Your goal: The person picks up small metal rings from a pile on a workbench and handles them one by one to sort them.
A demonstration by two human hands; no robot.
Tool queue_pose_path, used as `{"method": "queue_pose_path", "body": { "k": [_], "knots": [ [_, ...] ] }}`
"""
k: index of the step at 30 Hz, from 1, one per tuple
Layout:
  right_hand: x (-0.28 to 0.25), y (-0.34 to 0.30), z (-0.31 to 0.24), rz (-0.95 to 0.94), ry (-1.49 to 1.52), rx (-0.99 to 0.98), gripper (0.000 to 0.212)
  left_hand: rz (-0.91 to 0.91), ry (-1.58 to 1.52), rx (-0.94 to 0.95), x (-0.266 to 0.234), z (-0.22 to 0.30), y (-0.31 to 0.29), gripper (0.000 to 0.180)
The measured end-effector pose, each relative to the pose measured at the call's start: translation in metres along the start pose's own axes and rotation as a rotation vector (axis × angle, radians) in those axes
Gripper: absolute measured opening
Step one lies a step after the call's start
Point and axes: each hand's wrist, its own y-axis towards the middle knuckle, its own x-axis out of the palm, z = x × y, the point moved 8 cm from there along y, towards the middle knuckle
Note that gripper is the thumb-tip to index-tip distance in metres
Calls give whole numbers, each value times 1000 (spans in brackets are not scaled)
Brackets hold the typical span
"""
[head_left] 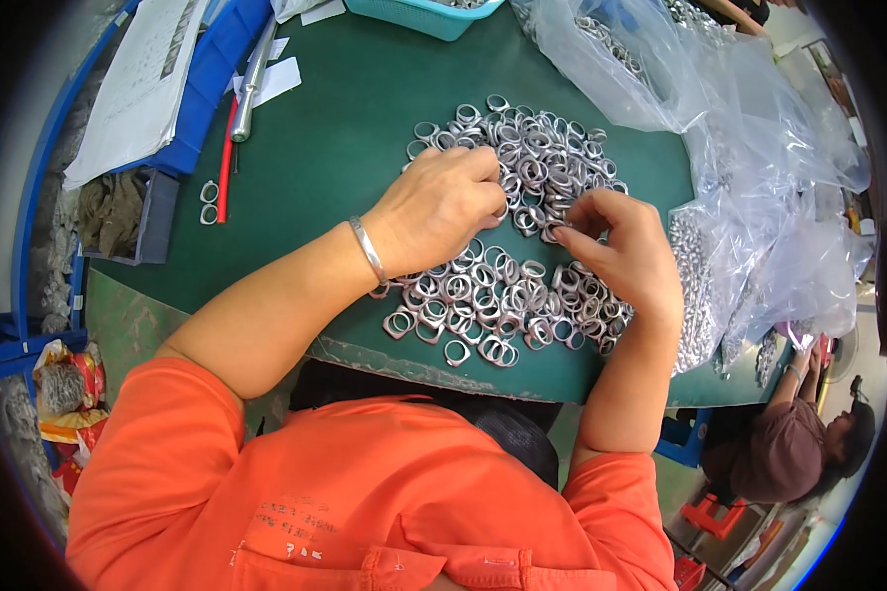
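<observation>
Two heaps of silver-grey metal finger rings lie on a green tabletop: a far heap (552, 158) and a nearer heap (483, 291). Between them, at the left edge of the far heap, my left hand (448, 197) has its fingers curled in, back of the hand upward. What its fingertips hold is hidden. On the right side, my right hand (626, 246) bends its thumb and forefinger together at the near edge of the far heap, apparently around a ring (550, 234) there. A silver bangle (368, 251) circles my left wrist.
Clear plastic bags (749, 197) with many metal pieces cover the right side. At left are a blue bin (202, 89) with papers, a red stick (225, 167), a metal rod (251, 89) and two loose rings (209, 202). A turquoise basket (434, 18) stands far. Another person (788, 448) works at right.
</observation>
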Motion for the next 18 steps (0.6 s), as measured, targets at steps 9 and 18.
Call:
{"method": "queue_pose_path", "body": {
  "k": [9,18],
  "knots": [
    [0,-9,17,-178,251,105,11,-75,-499,87,-15,13,-2,12],
    [25,-7,-44,-14,154,-364,15,-230,-491,-212,0,7,-4,28]
  ]
}}
